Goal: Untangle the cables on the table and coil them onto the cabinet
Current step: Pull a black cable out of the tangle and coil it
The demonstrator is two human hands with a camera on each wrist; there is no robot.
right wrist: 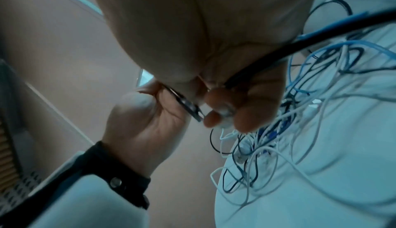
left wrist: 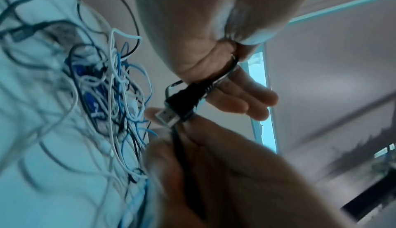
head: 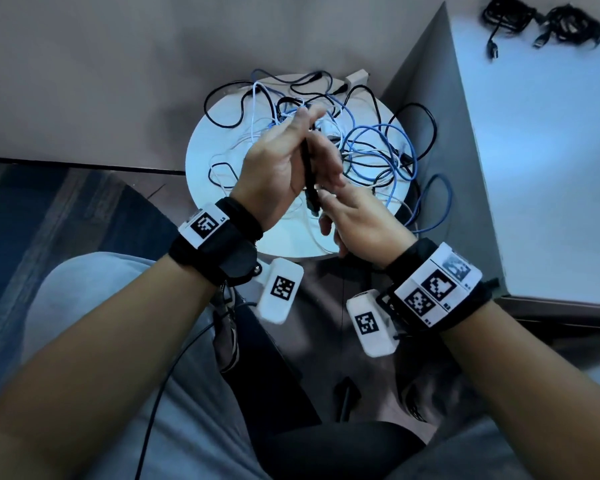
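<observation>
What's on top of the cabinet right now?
Two coiled black cable bundles lie on the cabinet, near its far edge, USB plugs trailing toward the person. The rest of the visible top shows nothing else; its right side runs out of view.

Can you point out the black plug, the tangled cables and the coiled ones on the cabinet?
black plug (left wrist: 182, 101): left wrist view, on its housing.
tangled cables (head: 368, 147): head view, a blue loop.
coiled cables (head: 568, 24): head view, right bundle.
</observation>
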